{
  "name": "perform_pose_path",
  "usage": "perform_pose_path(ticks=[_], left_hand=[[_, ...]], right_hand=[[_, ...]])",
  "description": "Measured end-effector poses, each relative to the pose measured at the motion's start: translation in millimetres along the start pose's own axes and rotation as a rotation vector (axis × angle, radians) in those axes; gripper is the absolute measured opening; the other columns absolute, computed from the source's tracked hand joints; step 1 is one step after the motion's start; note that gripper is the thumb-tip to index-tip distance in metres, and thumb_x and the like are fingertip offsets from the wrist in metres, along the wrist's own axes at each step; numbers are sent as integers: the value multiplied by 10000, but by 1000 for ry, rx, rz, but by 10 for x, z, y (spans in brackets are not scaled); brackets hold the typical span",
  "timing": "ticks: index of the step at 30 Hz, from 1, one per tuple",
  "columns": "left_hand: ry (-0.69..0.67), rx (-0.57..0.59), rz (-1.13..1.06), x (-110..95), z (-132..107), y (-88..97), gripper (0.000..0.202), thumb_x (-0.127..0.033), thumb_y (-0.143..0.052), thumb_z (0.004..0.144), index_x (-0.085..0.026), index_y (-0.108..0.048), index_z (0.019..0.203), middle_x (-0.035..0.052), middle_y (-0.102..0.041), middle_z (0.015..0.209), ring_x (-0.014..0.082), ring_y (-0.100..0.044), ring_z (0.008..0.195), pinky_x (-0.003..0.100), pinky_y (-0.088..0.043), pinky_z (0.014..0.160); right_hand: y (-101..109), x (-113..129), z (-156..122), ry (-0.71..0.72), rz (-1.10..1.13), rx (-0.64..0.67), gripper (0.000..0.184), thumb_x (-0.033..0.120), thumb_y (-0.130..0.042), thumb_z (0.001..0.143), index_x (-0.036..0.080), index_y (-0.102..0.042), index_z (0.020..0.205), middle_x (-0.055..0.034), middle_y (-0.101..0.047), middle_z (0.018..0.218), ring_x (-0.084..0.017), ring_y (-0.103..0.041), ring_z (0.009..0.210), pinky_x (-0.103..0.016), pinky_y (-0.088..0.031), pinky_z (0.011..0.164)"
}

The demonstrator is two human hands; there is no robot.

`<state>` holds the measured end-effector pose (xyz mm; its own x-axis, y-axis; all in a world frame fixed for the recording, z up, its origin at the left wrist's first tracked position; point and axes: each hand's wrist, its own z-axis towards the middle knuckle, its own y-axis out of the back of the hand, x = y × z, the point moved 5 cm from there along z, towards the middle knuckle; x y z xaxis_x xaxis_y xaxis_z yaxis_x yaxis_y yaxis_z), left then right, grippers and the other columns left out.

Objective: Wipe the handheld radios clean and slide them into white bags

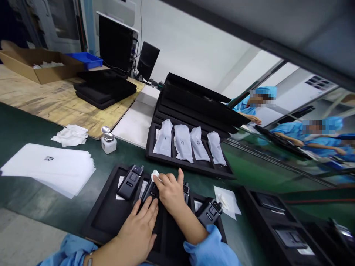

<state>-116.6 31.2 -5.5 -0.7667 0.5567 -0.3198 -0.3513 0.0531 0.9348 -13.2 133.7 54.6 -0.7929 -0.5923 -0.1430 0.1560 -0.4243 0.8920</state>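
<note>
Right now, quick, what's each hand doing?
Left hand: open, resting at a black device's lower part.
Right hand: closed on a white wipe, at that device's upper end.

At ten o'clock in your view, an open cardboard box (52,75) with white pieces (48,65) inside sits on the wood-topped counter (91,118), a blue tray (88,60) just beside it. At eleven, you see a dark monitor (115,42) and a smaller black panel (148,61) before the pale wall (194,48). Between two and three, well apart from you, are blue-capped co-workers (244,106).
</note>
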Motion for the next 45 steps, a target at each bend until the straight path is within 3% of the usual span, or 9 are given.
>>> perform_pose_path(ticks=[5, 12, 19, 25, 28, 31, 35, 40, 45], left_hand=[[-20, 16, 9, 1, -2, 27, 673, -429, -379, 962, -102, -221, 1529, 101, -145, 1610, 306, -120, 1479, 509, -193, 1156], [13, 29, 27, 12, 13, 31, 689, -343, -427, 925, -133, -196, 1539, 73, -144, 1611, 287, -125, 1482, 481, -202, 1170], [25, 101, 34, -14, 32, 55, 757, -163, -469, 780, -115, -281, 1513, 74, -134, 1607, 300, -150, 1477, 516, -245, 1153], [22, 69, 69, -22, 42, 98, 734, -175, -474, 809, -120, -279, 1514, 73, -176, 1601, 303, -186, 1468, 502, -275, 1143], [6, 54, 71, -15, 30, 124, 716, -189, -500, 813, -123, -312, 1501, 79, -195, 1598, 307, -205, 1462, 499, -285, 1140], [18, 14, 53, -25, 17, 148, 712, -206, -542, 814, -149, -333, 1493, 72, -258, 1583, 304, -251, 1446, 491, -299, 1138], [30, -58, -2, -196, 105, 127, 659, -277, -562, 871, -202, -345, 1488, 47, -329, 1560, 293, -285, 1433, 497, -291, 1150], [-147, 71, -81, -637, 389, -148, 709, -493, -506, 921, -160, -294, 1510, 77, -269, 1580, 286, -205, 1465, 530, -220, 1183], [-144, 136, -72, -716, 501, -310, 741, -560, -400, 948, -128, -234, 1527, 98, -210, 1593, 278, -133, 1483, 522, -184, 1193]], right_hand=[[116, -215, -158, -113, -14, -67, 266, 96, -500, 913, 237, -698, 1023, -15, -678, 907, -194, -494, 853, -614, -10, 1121], [0, -23, -2, -39, 7, -46, 261, 126, -525, 916, 248, -677, 1089, -17, -682, 959, -198, -479, 881, -628, 40, 1110], [127, -245, -202, -186, -6, -80, 252, 110, -521, 907, 242, -697, 1029, -18, -677, 927, -204, -486, 889, -630, 18, 1107], [4, -25, -62, -21, 39, -56, 250, 128, -586, 881, 254, -687, 1072, -5, -681, 953, -193, -483, 891, -633, 59, 1099], [158, -226, -258, -77, 10, -67, 262, 94, -566, 860, 262, -708, 1002, 6, -686, 911, -190, -494, 875, -618, 39, 1103], [476, -588, -554, -171, -90, -143, 304, 93, -506, 872, 277, -723, 978, 1, -690, 892, -196, -509, 849, -608, -36, 1099], [779, -945, -876, -301, -216, -272, 286, 152, -484, 902, 282, -735, 951, -15, -685, 850, -206, -513, 781, -601, -146, 1062], [484, -765, -844, -291, -89, -147, 278, 130, -537, 888, 299, -722, 1008, -12, -693, 916, -222, -529, 884, -617, -66, 1087], [280, -729, -878, -227, -40, -27, 278, 105, -595, 853, 287, -703, 1033, 2, -694, 955, -208, -501, 908, -633, 19, 1093]])
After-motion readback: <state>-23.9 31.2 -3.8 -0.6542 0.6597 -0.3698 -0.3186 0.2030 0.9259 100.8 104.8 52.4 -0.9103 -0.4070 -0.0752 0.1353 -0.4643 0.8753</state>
